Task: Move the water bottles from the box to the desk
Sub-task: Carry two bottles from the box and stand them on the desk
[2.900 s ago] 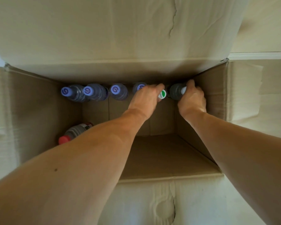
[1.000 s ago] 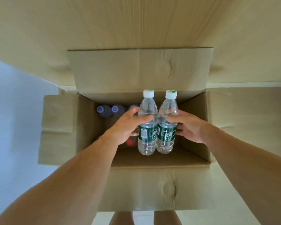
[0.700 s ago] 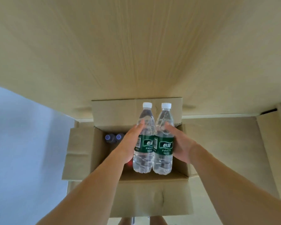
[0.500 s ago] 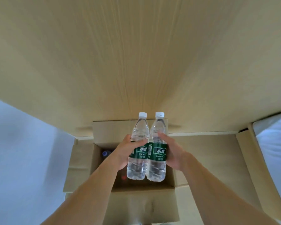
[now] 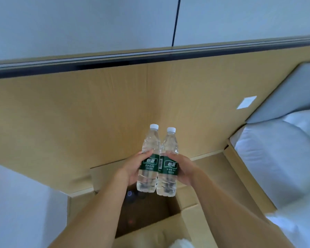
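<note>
The left hand (image 5: 132, 169) holds one water bottle (image 5: 148, 161) and the right hand (image 5: 183, 170) holds the other water bottle (image 5: 167, 163), side by side and touching, up in the air over the open box (image 5: 150, 235). This looks like the carrying step. Next, both should go to the desk and be stood up there; no desk top shows yet.

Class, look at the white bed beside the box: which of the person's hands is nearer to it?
Right. The right hand, gripping the right bottle, is on the side towards the bed. The left hand grips the left bottle, farther away.
</note>
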{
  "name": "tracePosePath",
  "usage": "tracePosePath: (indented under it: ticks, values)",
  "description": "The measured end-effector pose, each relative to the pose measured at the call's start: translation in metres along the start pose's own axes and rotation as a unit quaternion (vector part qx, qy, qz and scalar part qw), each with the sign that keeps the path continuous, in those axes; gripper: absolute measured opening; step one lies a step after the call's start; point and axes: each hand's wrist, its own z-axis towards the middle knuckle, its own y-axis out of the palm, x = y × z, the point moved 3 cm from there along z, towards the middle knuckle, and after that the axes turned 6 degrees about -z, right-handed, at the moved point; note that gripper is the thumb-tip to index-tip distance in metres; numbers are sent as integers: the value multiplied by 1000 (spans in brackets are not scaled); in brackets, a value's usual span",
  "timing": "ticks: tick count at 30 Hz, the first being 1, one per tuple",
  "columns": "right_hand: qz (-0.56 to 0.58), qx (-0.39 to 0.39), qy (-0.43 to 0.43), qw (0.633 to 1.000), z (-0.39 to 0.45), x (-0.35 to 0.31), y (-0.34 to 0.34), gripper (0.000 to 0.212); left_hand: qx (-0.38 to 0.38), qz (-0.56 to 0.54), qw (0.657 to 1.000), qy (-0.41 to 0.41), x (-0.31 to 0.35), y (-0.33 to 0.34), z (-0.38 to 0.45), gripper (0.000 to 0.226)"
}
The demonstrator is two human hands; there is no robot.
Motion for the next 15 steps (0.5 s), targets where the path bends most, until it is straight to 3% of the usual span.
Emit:
tracePosePath:
  ticks: [5,8,12,15]
  values:
    - [63,47,-19,997,-31,9,3,72,-43,48,998,-9,3,13,-10,80]
    - [81,72,-26,994,-51,19,1,70,-78,60,995,-12,1,26,-13,67]
    - [123,115,-40,985,-83,35,-9,59,-103,90,990,-27,-9,46,-13,70]
    - [161,137,-42,977,-108,49,-22,55,-124,116,985,-37,-19,68,-15,56]
